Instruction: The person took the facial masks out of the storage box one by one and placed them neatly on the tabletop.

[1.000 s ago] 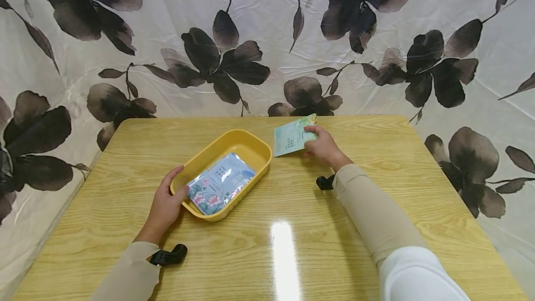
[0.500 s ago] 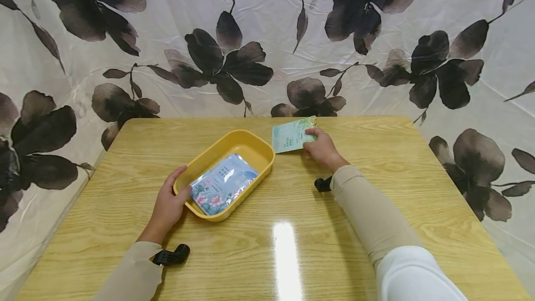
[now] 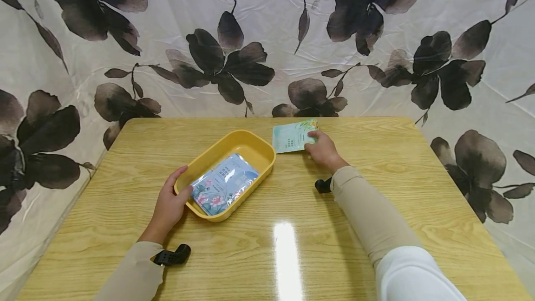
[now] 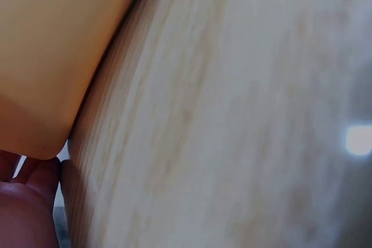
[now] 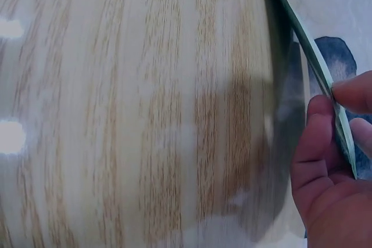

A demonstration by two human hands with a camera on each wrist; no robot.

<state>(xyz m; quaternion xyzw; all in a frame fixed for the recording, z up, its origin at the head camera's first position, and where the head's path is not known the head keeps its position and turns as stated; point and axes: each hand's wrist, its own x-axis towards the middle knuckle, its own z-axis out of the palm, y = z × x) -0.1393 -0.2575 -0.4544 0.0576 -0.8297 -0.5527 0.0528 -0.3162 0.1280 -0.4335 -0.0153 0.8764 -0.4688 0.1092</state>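
Observation:
My left hand [image 3: 168, 201] grips the near left end of a yellow plastic tub [image 3: 267, 164], thumb over the rim and fingers along the outer wall. Inside the tub lies a shiny blue sachet [image 3: 225, 182] printed with pink flowers. Over at the far side of the table, my right hand [image 3: 325, 149] pinches a pale green sachet [image 3: 290, 137] by its right edge. In the right wrist view the green sachet [image 5: 314, 56] shows edge-on between thumb and fingers, tilted close over the wood. Its left edge is right beside the tub's far right corner.
Both hands work over a light wood-grain table [image 3: 234, 259]. A hanging cloth [image 3: 259, 8] with dark flowers stands behind the table's back edge and along its sides. Black wrist cameras [image 3: 173, 255] sit under both sleeves. Glare marks the table's front middle.
The right hand has lowered the green sachet slightly, bringing it flatter toward the table beside the tub. The left hand keeps its grip on the tub. The view has shifted slightly.

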